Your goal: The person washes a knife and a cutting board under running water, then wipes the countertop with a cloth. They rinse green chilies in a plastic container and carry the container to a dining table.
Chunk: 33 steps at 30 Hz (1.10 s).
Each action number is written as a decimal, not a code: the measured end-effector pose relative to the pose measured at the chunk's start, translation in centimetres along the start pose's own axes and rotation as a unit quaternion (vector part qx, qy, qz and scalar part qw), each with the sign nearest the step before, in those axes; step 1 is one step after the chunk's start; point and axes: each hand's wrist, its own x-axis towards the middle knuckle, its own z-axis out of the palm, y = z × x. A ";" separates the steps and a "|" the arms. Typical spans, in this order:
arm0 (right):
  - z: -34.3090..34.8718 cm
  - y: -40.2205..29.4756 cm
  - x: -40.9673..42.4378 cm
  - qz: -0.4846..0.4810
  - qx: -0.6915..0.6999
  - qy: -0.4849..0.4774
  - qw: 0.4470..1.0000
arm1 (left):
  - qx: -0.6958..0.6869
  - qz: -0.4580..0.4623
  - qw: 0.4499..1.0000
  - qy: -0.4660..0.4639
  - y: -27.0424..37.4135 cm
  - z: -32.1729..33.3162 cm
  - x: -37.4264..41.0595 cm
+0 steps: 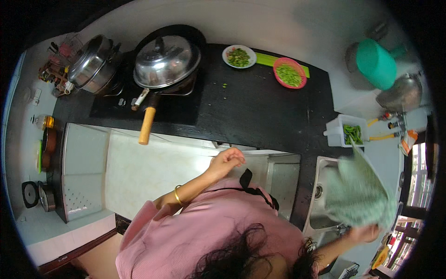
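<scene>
My right hand (366, 233) grips the edge of a pale green cloth (359, 193), stretched out to the right over the steel sink (315, 223). The cloth is blurred, and its upper corner reaches up to a white plastic container (336, 130) with green chillies or pods (352, 134) in it. My left hand (228, 162) hovers in front of my body, near the counter's front edge, its fingers loosely curled and nothing visible in them. A gold bangle (178, 195) circles the left wrist.
On the black counter (251, 108) stand a lidded pan (167, 66) with a wooden handle (147, 125) jutting past the front edge, a steel pot (94, 69), a plate of chopped greens (238, 57) and a pink basket of cut green vegetables (289, 75). A green board (266, 60) lies behind them.
</scene>
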 end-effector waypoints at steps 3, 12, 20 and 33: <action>3.0 14.5 8.2 0.083 0.136 0.057 0.986 | -0.017 0.009 0.997 0.081 1.5 -5.3 -2.1; 13.4 46.2 10.6 0.330 -0.296 -0.297 0.846 | -0.037 -0.056 0.954 0.293 2.3 -12.6 -7.5; 14.1 61.7 8.9 0.159 -0.661 -0.314 0.663 | -0.063 -0.109 0.894 0.431 0.9 -11.2 -11.0; 2.8 55.8 9.1 0.126 -0.720 -0.295 0.616 | 0.010 -0.130 0.938 0.321 3.0 -10.3 -2.0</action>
